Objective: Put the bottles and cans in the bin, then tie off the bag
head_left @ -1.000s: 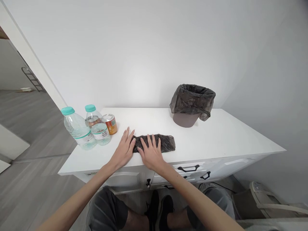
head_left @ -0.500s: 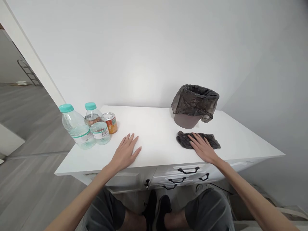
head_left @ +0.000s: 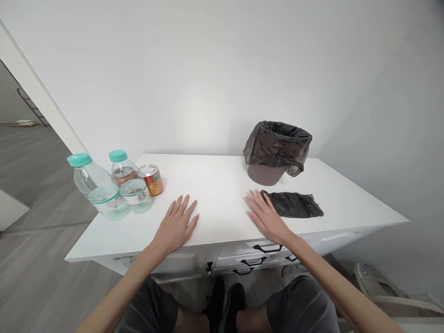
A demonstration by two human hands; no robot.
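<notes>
My left hand [head_left: 176, 225] lies palm down on the white cabinet top with its fingers spread, holding nothing. To its upper left are a small orange can [head_left: 153, 180] and two clear plastic bottles with teal caps, a nearer bottle [head_left: 104, 194] and a second bottle [head_left: 132, 185]. My right hand [head_left: 266, 215], slightly blurred, is open and flat over the surface, just left of a crumpled black plastic bag [head_left: 296, 205] and overlapping its left end. Behind that bag stands a brown trash bin [head_left: 265, 174], lined with a black bag [head_left: 277, 144] folded over its rim.
The white cabinet top [head_left: 215, 194] backs onto a plain wall [head_left: 194, 83]. Drawers with black handles [head_left: 268, 249] are below its front edge. My legs and black shoes are under it. A beige bag-like item [head_left: 378, 282] sits on the floor at right.
My right hand has slid left off the crumpled black bag, which now lies flatter and more spread out. My left hand stays spread on the cabinet top. The view has shifted slightly.
</notes>
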